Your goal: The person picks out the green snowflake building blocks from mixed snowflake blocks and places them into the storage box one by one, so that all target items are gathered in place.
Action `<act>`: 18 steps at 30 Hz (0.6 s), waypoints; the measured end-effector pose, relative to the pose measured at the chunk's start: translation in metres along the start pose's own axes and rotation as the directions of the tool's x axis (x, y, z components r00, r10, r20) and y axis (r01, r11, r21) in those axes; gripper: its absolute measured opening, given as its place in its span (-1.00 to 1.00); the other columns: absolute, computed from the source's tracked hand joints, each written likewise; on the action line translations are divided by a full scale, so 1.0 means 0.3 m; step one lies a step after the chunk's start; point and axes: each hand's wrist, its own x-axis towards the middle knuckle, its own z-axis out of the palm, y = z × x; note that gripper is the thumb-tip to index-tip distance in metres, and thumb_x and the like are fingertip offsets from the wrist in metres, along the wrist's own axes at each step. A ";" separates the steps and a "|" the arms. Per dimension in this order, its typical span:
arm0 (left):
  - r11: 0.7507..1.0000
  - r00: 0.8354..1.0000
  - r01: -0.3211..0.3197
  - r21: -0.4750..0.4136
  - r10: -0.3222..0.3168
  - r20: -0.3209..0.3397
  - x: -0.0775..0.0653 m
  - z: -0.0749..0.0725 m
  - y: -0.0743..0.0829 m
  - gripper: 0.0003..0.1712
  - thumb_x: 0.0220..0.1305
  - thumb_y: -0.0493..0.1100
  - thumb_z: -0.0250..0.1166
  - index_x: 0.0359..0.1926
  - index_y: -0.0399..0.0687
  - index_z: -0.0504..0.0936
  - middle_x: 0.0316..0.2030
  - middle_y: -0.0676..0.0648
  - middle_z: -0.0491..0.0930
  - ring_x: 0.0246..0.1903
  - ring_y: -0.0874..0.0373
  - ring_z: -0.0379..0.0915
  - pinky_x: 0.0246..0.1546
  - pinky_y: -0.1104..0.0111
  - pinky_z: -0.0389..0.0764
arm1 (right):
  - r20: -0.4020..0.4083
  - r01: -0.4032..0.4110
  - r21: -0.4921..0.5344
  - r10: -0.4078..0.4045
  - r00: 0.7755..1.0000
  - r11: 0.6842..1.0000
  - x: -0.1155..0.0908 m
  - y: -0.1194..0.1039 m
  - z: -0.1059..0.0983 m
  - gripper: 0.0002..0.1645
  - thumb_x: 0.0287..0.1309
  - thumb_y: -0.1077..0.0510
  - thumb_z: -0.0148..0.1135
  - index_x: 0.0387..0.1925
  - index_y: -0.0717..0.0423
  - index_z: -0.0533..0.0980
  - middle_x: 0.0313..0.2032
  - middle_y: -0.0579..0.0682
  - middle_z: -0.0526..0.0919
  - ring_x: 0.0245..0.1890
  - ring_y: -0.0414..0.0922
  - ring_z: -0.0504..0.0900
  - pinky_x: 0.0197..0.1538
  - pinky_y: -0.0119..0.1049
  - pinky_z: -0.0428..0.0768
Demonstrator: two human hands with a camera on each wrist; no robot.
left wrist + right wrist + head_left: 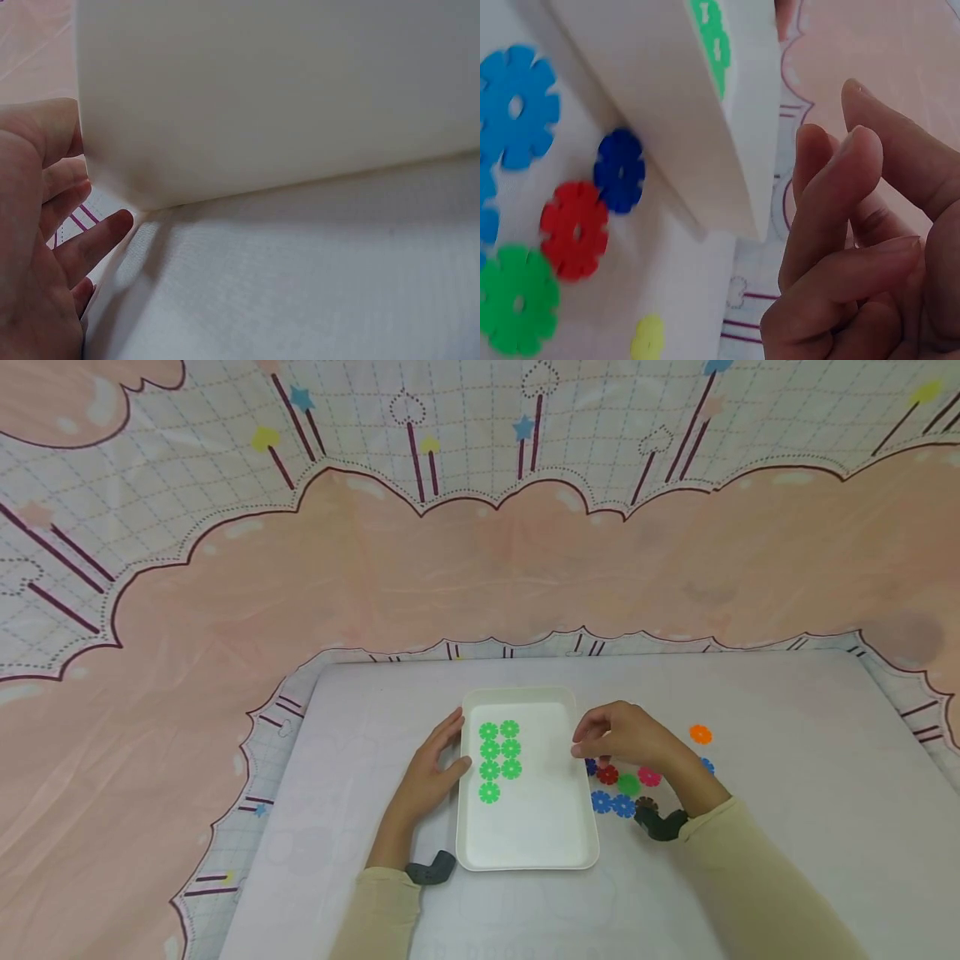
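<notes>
A white rectangular tray [543,827] lies on the table, with several green flower-shaped discs [489,769] in two columns on its left half. At the tray's left edge, my left hand [427,777] touches the side with its fingers spread; the left wrist view shows relaxed fingers [97,244] by the tray's outer wall. Above the tray's right rim hovers my right hand [622,735]. Its fingers bend loosely in the right wrist view, and no disc shows between thumb and fingertips. Just below it, beside the tray, is a red disc [575,231] next to a dark blue disc [620,172].
Right of the tray lie blue discs [623,806], a loose green disc [628,784], a pink disc [649,776] and a brown one, partly beneath the right forearm. An orange disc [701,734] sits farther right. Patterned cloth [525,568] hangs behind the white table [787,760].
</notes>
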 end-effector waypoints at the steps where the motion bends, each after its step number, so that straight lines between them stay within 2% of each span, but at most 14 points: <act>1: 1.000 1.000 0.002 0.000 -0.002 0.000 0.000 0.000 0.000 -0.25 0.34 -0.26 0.30 0.52 -0.03 0.32 0.56 0.27 0.15 0.53 0.12 0.16 0.59 -0.04 0.01 | 0.000 0.000 -0.002 0.000 1.000 1.000 -0.006 0.008 -0.008 -0.74 0.16 0.01 0.48 -0.20 0.06 0.68 -0.38 0.03 0.71 -0.44 -0.03 0.66 -0.23 -0.11 0.76; 7: 1.000 1.000 0.001 0.008 -0.001 0.002 0.001 0.001 -0.001 -0.25 0.34 -0.25 0.30 0.52 -0.02 0.32 0.56 0.26 0.14 0.54 0.11 0.14 0.59 -0.05 0.00 | -0.006 -0.018 0.001 0.018 1.000 1.000 -0.039 0.055 -0.056 -0.70 0.12 0.00 0.51 -0.18 0.07 0.68 -0.36 0.03 0.71 -0.43 0.01 0.67 -0.26 -0.14 0.75; 14: 1.000 1.000 -0.005 0.015 0.005 0.001 0.000 0.000 -0.001 -0.25 0.34 -0.26 0.30 0.52 -0.02 0.31 0.56 0.25 0.14 0.54 0.10 0.15 0.59 -0.06 0.00 | -0.046 -0.056 -0.069 0.053 0.998 0.996 -0.074 0.129 -0.107 -0.68 0.11 -0.03 0.51 -0.17 0.04 0.70 -0.29 0.01 0.66 -0.31 -0.04 0.60 -0.25 -0.21 0.68; 18: 1.000 1.000 -0.010 0.010 0.010 0.002 0.000 0.001 -0.001 -0.25 0.33 -0.26 0.30 0.52 -0.04 0.32 0.56 0.24 0.14 0.54 0.09 0.16 0.59 -0.06 0.00 | -0.058 -0.092 -0.101 0.087 0.995 0.991 -0.100 0.169 -0.128 -0.66 0.12 -0.06 0.50 -0.15 0.04 0.69 -0.33 0.00 0.64 -0.36 -0.05 0.57 -0.26 -0.23 0.62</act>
